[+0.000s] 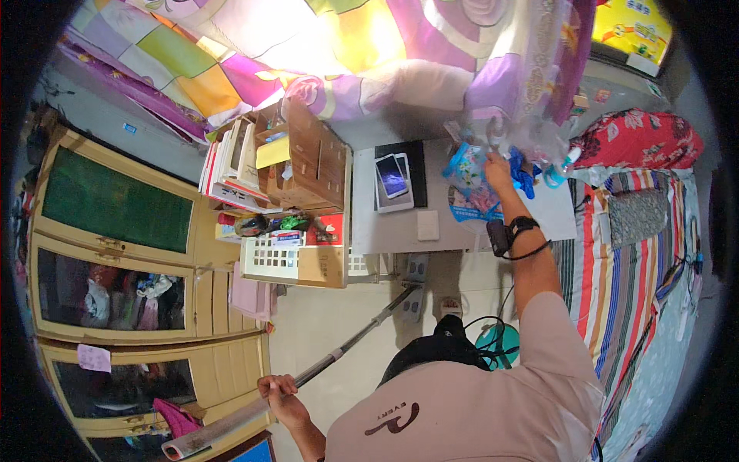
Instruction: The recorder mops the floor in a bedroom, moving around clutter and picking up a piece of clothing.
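Stretched across the white table (371,235), my right hand (499,171) is closed at the edge of a clear plastic bag (539,140). Its fingertips are partly hidden by the crumpled film. Touching or just beside that hand are a light-blue patterned plastic bag (466,165) and a dark-blue crumpled bag (524,175). Low in the picture, my left hand (282,396) has its fingers curled round a long grey pole (335,355). The pole slants down to a flat mop head (413,302) on the floor.
Two phone-like devices (393,177) lie on a black case; a small pale square box (428,225) is nearby. Left stand a wooden desk organizer (315,158) with books and a white plastic basket (265,266). A striped bed (593,285) borders the right, cabinets (115,196) the left. A teal round stool (499,348) is beside me.
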Tool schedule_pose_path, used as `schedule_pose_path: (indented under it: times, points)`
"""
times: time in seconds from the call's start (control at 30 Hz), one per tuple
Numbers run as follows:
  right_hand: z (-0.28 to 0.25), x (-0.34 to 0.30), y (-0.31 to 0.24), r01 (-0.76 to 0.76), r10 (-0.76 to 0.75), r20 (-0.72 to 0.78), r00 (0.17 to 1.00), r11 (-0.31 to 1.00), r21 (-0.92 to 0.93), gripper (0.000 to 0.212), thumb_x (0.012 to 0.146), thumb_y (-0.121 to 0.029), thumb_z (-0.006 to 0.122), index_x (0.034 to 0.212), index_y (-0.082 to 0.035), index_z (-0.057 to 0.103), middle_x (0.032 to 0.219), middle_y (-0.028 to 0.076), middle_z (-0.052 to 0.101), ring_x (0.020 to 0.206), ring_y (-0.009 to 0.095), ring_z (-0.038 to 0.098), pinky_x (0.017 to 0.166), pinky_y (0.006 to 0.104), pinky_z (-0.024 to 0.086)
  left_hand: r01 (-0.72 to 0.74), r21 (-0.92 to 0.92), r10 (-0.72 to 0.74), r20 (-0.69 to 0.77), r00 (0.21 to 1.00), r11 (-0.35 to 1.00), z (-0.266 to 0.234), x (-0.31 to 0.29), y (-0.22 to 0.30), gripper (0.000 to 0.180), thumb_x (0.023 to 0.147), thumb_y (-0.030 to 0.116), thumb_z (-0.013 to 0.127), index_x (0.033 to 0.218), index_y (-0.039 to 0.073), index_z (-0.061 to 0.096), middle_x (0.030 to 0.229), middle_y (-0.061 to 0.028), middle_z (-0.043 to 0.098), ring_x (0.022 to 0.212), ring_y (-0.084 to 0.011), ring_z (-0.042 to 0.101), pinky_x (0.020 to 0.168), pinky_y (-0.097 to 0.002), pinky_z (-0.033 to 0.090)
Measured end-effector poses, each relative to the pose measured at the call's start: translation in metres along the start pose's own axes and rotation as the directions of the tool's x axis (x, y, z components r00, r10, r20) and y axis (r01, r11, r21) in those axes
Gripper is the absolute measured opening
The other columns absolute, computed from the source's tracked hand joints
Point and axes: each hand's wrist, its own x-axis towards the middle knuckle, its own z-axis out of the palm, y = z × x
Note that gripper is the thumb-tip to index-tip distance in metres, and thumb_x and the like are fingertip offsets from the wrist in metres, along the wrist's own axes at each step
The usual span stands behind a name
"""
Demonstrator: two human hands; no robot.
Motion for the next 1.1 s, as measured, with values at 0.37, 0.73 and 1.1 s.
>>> schedule_pose_path:
  times: [0.37,0.73,1.1]
  points:
    - [-0.001,0.027,-0.012,0.395,-0.152,0.520,0.841,0.828,-0.398,0.019,0.078,-0.013,0.052,0.085,-0.013,0.069,0.091,0.011,0.067,0.086,0.034,0.063,0.073,0.0466,0.050,0.035,0.011,-0.034,-0.052,0.998,0.999,0.000,0.015,0.000,0.018,0.083,0.019,0.060,0.079,0.008,0.046,0.060,-0.0003,0.040,0.054,-0.0112,0.036,0.054,-0.0272,0.033]
    - [0.067,0.007,0.011,0.288,-0.111,0.397,0.911,0.860,-0.421,0.014,0.077,-0.009,0.053,0.082,-0.007,0.066,0.085,0.014,0.066,0.079,0.035,0.064,0.071,0.0463,0.051,0.040,0.097,-0.037,-0.034,0.999,0.994,0.008,0.015,0.006,0.019,0.085,0.023,0.057,0.079,0.009,0.044,0.060,-0.0011,0.038,0.054,-0.0131,0.038,0.062,-0.0319,0.034]
    - [0.084,-0.011,0.025,0.280,-0.164,0.281,0.946,0.849,-0.447,0.014,0.081,-0.010,0.050,0.080,-0.002,0.062,0.079,0.018,0.064,0.075,0.034,0.064,0.065,0.0426,0.052,0.064,0.128,-0.058,-0.051,0.997,0.990,0.024,0.006,0.009,0.024,0.083,0.027,0.060,0.079,0.009,0.044,0.060,-0.0007,0.040,0.054,-0.0132,0.039,0.062,-0.0306,0.035]
